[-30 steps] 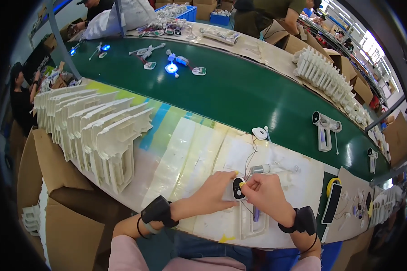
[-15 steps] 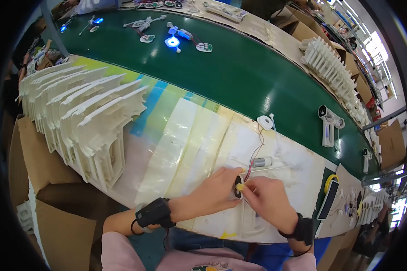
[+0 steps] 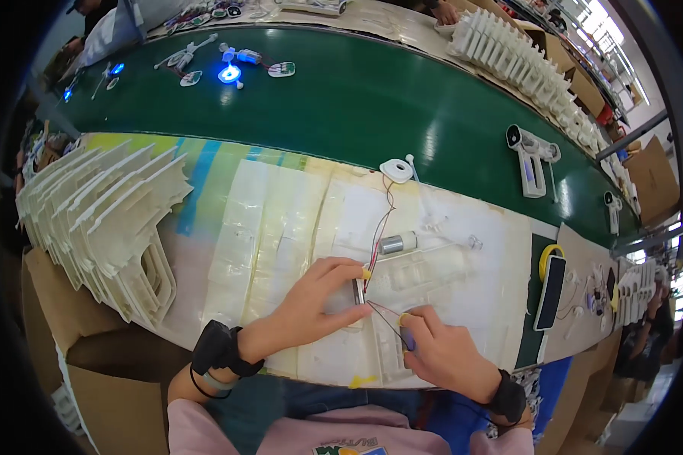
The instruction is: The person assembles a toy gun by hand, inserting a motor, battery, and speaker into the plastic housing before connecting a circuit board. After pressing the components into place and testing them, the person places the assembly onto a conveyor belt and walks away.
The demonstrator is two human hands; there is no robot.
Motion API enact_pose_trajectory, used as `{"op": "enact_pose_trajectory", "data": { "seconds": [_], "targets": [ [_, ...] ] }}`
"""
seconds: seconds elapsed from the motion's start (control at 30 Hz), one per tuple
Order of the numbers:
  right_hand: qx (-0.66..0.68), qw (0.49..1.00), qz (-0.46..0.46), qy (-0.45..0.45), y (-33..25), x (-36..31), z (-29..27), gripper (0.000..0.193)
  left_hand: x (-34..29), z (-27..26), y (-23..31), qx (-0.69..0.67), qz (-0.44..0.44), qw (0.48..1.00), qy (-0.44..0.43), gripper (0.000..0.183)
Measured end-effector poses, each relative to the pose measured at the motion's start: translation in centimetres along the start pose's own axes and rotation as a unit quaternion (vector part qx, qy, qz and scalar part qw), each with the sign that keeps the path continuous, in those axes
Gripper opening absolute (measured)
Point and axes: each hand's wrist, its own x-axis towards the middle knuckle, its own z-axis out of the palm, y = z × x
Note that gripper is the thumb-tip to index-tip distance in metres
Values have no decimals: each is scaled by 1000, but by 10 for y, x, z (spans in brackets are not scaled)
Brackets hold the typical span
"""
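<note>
Conveyor: one long green belt across the 12 o'clock side, carrying scattered small parts, one of them lit blue.
Stack: a row of cream moulded plastic shells standing on edge at 9 o'clock, too many to count surely.
Work surface: pale sheet-covered bench with one clear plastic gun-shaped housing lying flat, long axis roughly 9 to 3 o'clock.
Left hand: fingers pinched together on one small dark switch part at the housing's 9 o'clock end.
Right hand: fingertips closed on thin red wires, at 5 o'clock from the switch, close by.
Wires: run from the switch up toward 12 o'clock to one small silver cylindrical motor, then on to one white round disc.
Nearer hand: left, already on the switch.
Phone: one dark handset at 3 o'clock.
</note>
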Motion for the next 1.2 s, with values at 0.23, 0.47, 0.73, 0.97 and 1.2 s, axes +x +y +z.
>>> {"op": "enact_pose_trajectory", "data": {
  "seconds": [0.23, 0.47, 0.73, 0.97, 1.2],
  "targets": [
    [132, 976, -21, 173, 11, 0, -11, 44, 1, 3, 2, -17, -8, 1000, -11, 45],
    [88, 947, -25, 307, 3, 10, -11, 32, 1, 2, 4, -29, -10, 999, -11, 44],
    [85, 956, -96, 265, 25, 76, -53, 30, 3, 3, 3, -42, -20, 999, -16, 43],
    [-15, 954, -214, 211, -2, 27, -22, 31, -5, 1, -3, -38, -9, 999, 1, 45],
    [90, 961, -120, 233, -18, -15, 39, 25, -3, 4, -1, -32, -9, 999, -3, 45]
  ]
}}
